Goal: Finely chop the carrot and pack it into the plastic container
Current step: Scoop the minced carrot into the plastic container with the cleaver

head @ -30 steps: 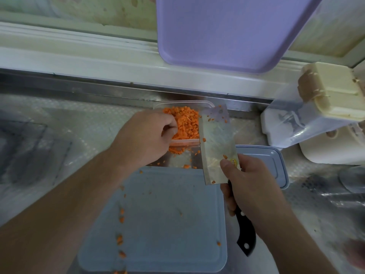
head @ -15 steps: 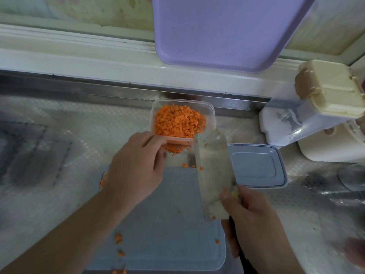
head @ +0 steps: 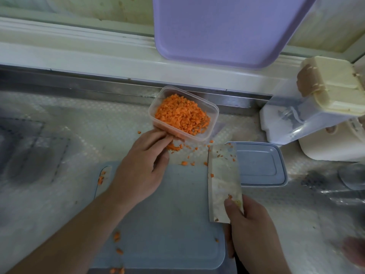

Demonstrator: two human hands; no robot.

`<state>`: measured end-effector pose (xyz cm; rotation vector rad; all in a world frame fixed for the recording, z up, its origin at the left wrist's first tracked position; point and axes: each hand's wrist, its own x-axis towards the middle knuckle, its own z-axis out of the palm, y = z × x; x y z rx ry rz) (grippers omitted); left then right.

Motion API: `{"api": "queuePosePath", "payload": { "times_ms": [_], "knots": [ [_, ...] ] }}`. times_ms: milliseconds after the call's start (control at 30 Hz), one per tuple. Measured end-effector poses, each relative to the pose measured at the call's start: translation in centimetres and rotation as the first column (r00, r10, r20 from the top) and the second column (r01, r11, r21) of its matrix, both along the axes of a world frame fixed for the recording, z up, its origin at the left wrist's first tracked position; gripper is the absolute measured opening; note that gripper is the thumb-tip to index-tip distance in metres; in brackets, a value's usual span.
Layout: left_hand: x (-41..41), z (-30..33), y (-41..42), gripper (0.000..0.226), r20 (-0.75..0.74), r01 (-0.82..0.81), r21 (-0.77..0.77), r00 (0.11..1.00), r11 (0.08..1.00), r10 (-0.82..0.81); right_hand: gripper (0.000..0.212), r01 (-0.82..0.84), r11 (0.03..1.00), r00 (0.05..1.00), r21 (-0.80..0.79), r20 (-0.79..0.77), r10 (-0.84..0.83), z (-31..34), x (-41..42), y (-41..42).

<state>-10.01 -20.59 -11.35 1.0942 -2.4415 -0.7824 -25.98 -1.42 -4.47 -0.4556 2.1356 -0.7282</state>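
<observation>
A clear plastic container (head: 213, 115) heaped with finely chopped carrot (head: 182, 117) stands askew on the counter, beyond the grey cutting board (head: 177, 214). My left hand (head: 141, 171) reaches to its near left corner, fingertips touching the wall, with spilled carrot bits (head: 174, 147) just beneath them. My right hand (head: 250, 232) grips a cleaver (head: 224, 178) by its handle, thumb on the blade. The blade lies flat over the board's right edge, with a few carrot bits stuck to it.
The container's blue-grey lid (head: 258, 165) lies right of the cleaver. Cream and clear boxes (head: 316, 107) crowd the right side. A purple tray (head: 227, 28) leans against the back wall. Carrot bits dot the board's left edge (head: 100, 177) and near edge.
The cleaver has been drawn back from over the container to the board. My left hand left the carrot heap and now touches the container's near corner. The container has turned askew.
</observation>
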Motion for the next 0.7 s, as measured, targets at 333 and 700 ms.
{"api": "queuePosePath", "payload": {
  "times_ms": [333, 700],
  "knots": [
    [0.6, -0.2, 1.8, 0.042, 0.019, 0.056, 0.08, 0.998, 0.995, -0.058, 0.027, -0.016, 1.0, 0.993, 0.005, 0.119, 0.015, -1.1, 3.3, -1.5],
    [-0.8, 0.2, 5.5, 0.058, -0.089, -0.031, 0.145, 0.995, 0.989, 0.044, 0.022, -0.018, 1.0, 0.955, -0.001, 0.297, 0.017, -0.9, 6.4, -3.1]
  ]
}}
